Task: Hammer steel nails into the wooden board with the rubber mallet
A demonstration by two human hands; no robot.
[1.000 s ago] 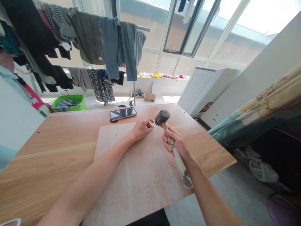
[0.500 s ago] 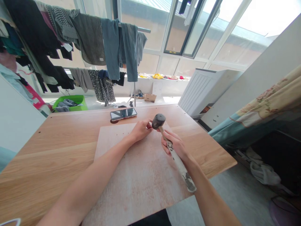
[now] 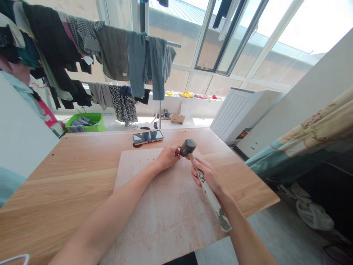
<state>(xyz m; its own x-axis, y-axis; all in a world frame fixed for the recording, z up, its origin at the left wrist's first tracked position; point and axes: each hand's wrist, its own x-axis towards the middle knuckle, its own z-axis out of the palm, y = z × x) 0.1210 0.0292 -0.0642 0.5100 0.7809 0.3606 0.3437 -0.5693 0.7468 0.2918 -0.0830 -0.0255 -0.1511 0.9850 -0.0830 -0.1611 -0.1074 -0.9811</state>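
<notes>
A rubber mallet (image 3: 211, 195) with a dark head and a worn, paint-stained handle is in my right hand (image 3: 205, 172), which grips it close to the head. My left hand (image 3: 167, 157) rests at the far part of a pale board (image 3: 162, 209), its fingers pinched together just left of the mallet head. Whatever those fingers hold is too small or hidden to name. Several small dark holes show in the board left of my left hand. The board lies flat on the wooden table (image 3: 68, 184).
A phone (image 3: 148, 137) lies beyond the board, partly over a dark round spot. Behind the table stand a green basket (image 3: 95, 123) with clothes and a rack of hanging laundry (image 3: 136, 62). A white cabinet (image 3: 234, 110) and a curtain (image 3: 309, 136) are on the right.
The view has shifted slightly, so the whole scene sits a little lower and to the right. Both hands and the mallet keep nearly the same places over the board.
</notes>
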